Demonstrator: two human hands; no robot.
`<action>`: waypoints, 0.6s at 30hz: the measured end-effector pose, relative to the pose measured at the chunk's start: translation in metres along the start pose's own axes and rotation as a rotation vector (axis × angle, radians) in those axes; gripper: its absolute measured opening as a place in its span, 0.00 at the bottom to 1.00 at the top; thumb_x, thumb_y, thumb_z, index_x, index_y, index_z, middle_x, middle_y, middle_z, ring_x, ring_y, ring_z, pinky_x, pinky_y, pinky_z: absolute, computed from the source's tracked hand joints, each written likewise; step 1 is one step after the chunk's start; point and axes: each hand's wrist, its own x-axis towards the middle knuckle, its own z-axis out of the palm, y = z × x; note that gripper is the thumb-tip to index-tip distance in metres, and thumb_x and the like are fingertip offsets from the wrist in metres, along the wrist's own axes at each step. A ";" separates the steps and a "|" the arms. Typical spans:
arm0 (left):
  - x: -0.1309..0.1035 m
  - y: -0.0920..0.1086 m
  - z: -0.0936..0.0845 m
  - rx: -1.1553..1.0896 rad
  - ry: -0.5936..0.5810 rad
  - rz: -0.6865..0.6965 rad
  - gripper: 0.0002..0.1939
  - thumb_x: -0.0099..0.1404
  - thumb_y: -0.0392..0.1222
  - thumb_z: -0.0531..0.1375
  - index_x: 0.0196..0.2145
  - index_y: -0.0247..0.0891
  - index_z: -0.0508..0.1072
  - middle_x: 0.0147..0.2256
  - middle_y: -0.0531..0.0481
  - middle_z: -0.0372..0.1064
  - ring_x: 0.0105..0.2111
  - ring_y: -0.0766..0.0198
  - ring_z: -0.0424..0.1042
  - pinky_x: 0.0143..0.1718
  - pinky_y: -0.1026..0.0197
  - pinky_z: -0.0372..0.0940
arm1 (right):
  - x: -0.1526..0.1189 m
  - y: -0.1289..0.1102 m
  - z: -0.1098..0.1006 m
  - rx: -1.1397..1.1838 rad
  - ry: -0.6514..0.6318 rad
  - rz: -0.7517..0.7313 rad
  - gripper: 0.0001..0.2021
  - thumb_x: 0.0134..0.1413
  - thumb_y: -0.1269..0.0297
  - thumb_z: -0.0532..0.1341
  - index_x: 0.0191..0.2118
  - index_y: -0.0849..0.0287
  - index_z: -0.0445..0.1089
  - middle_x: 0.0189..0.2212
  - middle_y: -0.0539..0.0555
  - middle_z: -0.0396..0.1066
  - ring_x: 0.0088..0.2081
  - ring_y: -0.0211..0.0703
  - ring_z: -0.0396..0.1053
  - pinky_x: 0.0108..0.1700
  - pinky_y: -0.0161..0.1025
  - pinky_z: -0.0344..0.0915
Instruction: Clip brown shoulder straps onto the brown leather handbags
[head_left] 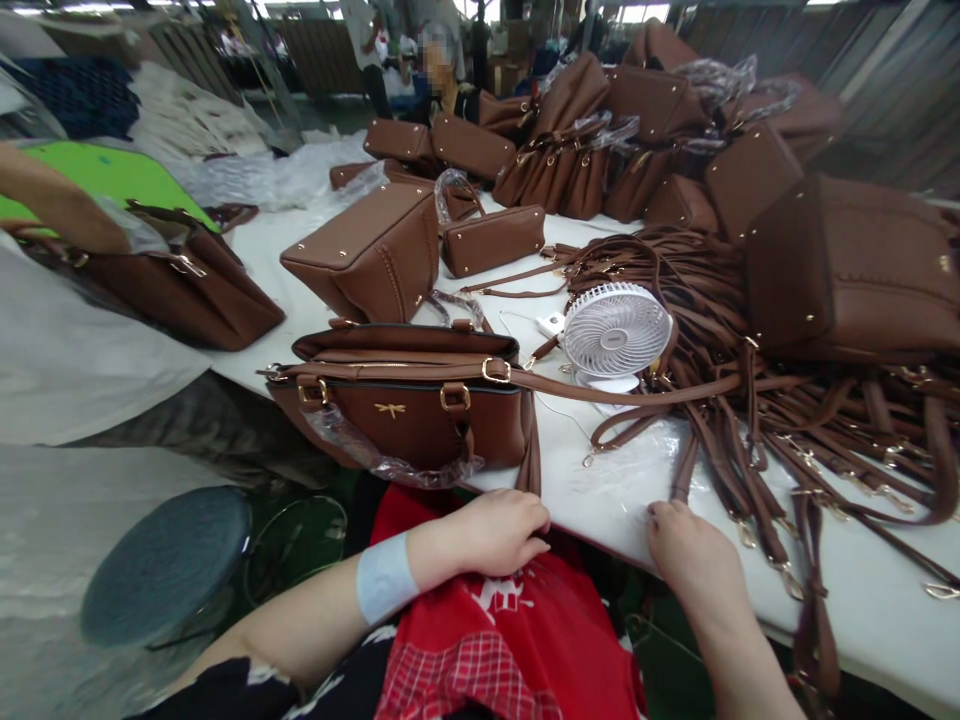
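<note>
the brown handbag [409,405] with a small gold dragonfly emblem stands upright at the near edge of the white table [885,600], its handles wrapped in clear plastic film that droops along its front. a long brown shoulder strap [615,392] is clipped to the handbag's top ring and runs away from it across the table. just below the handbag's near right corner, the left hand [495,530] rests at the table edge with its fingers curled loosely together, holding nothing; a pale blue band circles its wrist. further right of the handbag, the right hand [694,560] lies palm down on the table, fingers together, fingertips on a sheet of clear plastic [637,470]. below both hands hangs a red cloth [517,620]. behind and right of the handbag stands a small white desk fan [615,332], and beyond that a large heap of brown straps [817,440] with gold clips. behind the handbag sit more brown handbags, piled high at the far right. left of the handbag, another person's arm [56,205] rests on 1 more bag. a round grey stool [169,560] stands below the handbag's left end.
</note>
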 end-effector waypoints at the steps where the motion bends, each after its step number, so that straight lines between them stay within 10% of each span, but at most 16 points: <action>1: -0.001 0.000 0.000 0.000 0.004 -0.003 0.09 0.65 0.44 0.59 0.40 0.39 0.72 0.38 0.48 0.72 0.39 0.57 0.73 0.40 0.59 0.66 | 0.000 -0.001 -0.002 -0.016 -0.001 -0.007 0.13 0.60 0.71 0.50 0.32 0.61 0.71 0.30 0.61 0.74 0.27 0.48 0.73 0.25 0.40 0.57; 14: -0.005 0.003 -0.005 -0.040 0.012 0.014 0.08 0.64 0.43 0.59 0.39 0.38 0.73 0.38 0.48 0.73 0.38 0.57 0.73 0.39 0.58 0.67 | -0.012 0.014 -0.032 0.242 -0.060 0.103 0.12 0.55 0.53 0.57 0.32 0.51 0.75 0.30 0.54 0.78 0.30 0.52 0.75 0.30 0.43 0.62; 18: -0.008 0.009 -0.006 -0.100 0.109 0.065 0.12 0.64 0.44 0.60 0.44 0.38 0.72 0.42 0.45 0.72 0.43 0.56 0.72 0.45 0.57 0.67 | -0.029 -0.002 -0.048 0.365 -0.083 -0.083 0.10 0.54 0.54 0.58 0.29 0.51 0.73 0.26 0.52 0.75 0.26 0.48 0.73 0.26 0.39 0.59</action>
